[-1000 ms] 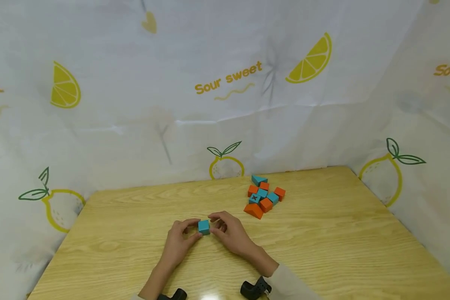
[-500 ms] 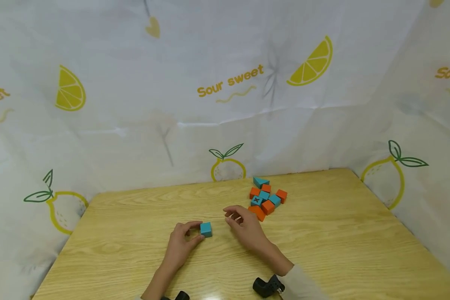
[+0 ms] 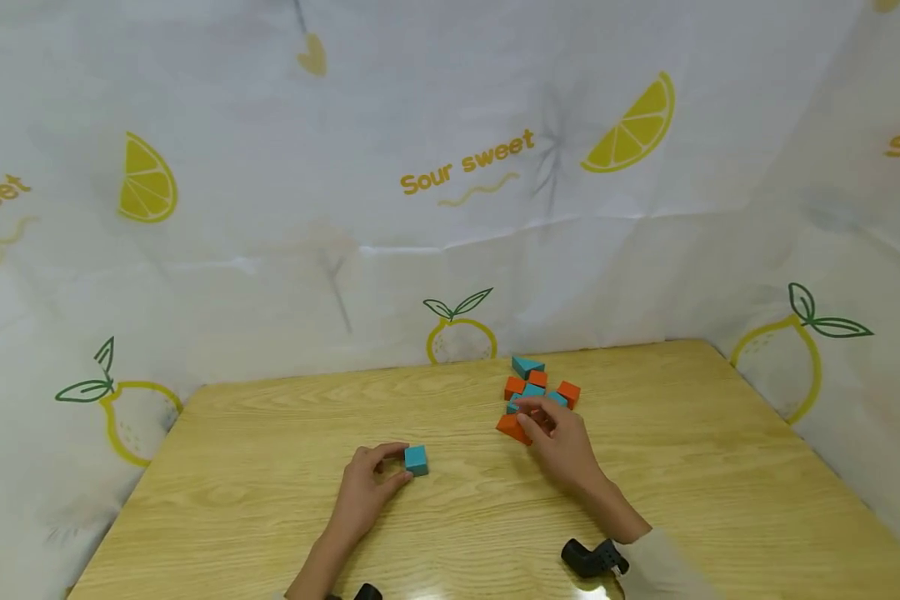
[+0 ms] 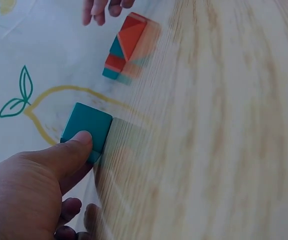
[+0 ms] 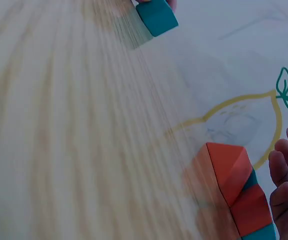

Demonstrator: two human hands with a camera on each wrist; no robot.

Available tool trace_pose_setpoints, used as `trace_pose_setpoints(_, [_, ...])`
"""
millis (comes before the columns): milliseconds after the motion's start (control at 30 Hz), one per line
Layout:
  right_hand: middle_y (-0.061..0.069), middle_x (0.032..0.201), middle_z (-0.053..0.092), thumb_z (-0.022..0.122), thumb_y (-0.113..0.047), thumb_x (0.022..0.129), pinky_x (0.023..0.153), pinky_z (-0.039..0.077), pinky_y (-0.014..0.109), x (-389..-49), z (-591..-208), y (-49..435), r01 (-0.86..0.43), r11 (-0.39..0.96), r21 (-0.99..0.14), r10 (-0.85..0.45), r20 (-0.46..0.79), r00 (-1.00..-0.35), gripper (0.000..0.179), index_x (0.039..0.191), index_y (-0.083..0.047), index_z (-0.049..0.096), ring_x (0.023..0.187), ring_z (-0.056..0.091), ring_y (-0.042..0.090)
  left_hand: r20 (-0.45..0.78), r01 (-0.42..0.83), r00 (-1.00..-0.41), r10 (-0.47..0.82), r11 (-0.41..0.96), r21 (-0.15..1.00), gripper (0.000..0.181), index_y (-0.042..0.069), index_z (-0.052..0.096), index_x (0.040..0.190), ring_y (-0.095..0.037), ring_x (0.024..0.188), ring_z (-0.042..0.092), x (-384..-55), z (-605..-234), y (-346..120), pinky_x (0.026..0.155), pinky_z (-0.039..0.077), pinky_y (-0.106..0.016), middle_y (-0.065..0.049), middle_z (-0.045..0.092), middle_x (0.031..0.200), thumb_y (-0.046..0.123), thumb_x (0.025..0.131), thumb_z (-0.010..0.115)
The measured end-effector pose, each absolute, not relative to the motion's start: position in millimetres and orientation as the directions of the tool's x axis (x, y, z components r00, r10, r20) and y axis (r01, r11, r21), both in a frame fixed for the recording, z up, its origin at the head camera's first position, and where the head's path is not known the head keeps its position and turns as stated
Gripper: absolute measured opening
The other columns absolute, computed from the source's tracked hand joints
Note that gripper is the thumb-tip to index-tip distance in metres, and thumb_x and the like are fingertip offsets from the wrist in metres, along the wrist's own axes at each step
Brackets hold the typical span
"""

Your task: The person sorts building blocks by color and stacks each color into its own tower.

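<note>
A blue cube (image 3: 416, 460) rests on the wooden table, pinched between the thumb and fingers of my left hand (image 3: 363, 487). In the left wrist view the thumb lies against one face of that cube (image 4: 91, 120). My right hand (image 3: 566, 446) hovers over the near side of a group of orange and blue blocks, fingers loosely bent. An orange triangular block (image 3: 512, 428) lies just left of its fingertips. The right wrist view shows those fingers (image 5: 282, 172) apart from the orange triangular block and an orange cube (image 5: 252, 211). Part of the group is hidden behind the hand.
Behind the right hand lie a blue triangular block (image 3: 527, 367), an orange cube (image 3: 568, 393) and several other blocks, close together. The table (image 3: 285, 433) backs onto a white lemon-print sheet (image 3: 345, 167). A black wrist device (image 3: 592, 558) sits by the right sleeve.
My right hand has left the blue cube and travelled right to the block group, now covering part of it. The left hand has stayed on the cube.
</note>
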State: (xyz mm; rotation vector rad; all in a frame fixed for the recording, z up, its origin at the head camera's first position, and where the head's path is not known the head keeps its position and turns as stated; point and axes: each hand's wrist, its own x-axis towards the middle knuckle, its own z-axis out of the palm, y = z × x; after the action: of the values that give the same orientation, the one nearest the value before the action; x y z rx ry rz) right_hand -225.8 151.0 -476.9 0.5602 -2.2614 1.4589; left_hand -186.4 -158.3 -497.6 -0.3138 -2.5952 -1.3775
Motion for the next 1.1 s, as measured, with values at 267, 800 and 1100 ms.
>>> trace_pose_setpoints(267, [0.005,0.092,0.065,0.062,-0.010,0.094,0.060,0.046,0.025,-230.9,-483.0,180.9,-0.480,0.478,-0.736,-0.037,0.529,-0.848,0.022,0.116,-0.005,0.065,0.075,0.057,0.015,0.223,0.233,-0.971,0.088,0.555,0.798,0.039,0.017,0.068,0.117,-0.015,0.083,0.043,-183.8,-497.8,-158.6,0.073,0.040,-0.028,0.004,0.062,0.103,0.018,0.079,0.078])
trace_pose_setpoints(800, [0.003,0.088,0.059,0.068,0.007,0.084,0.052,0.042,0.023,-242.8,-493.9,200.6,-0.558,0.553,-0.619,-0.085,0.624,-0.777,0.035,0.118,-0.002,0.063,0.063,0.047,0.013,0.230,0.256,-0.966,0.116,0.530,0.809,0.039,0.015,0.067,0.119,-0.017,0.089,0.045,-186.8,-496.9,-158.0,0.083,0.042,-0.034,0.008,0.065,0.108,0.021,0.081,0.076])
trace_pose_setpoints(1100, [0.000,0.085,0.056,0.066,0.009,0.085,0.049,0.039,0.024,-244.9,-496.2,203.2,-0.544,0.590,-0.596,-0.124,0.599,-0.791,0.039,0.121,-0.005,0.062,0.059,0.045,0.008,0.259,0.277,-0.960,0.110,0.528,0.803,0.039,0.016,0.067,0.118,-0.016,0.087,0.045,-186.3,-498.9,-158.8,0.078,0.041,-0.031,0.007,0.064,0.106,0.018,0.081,0.077])
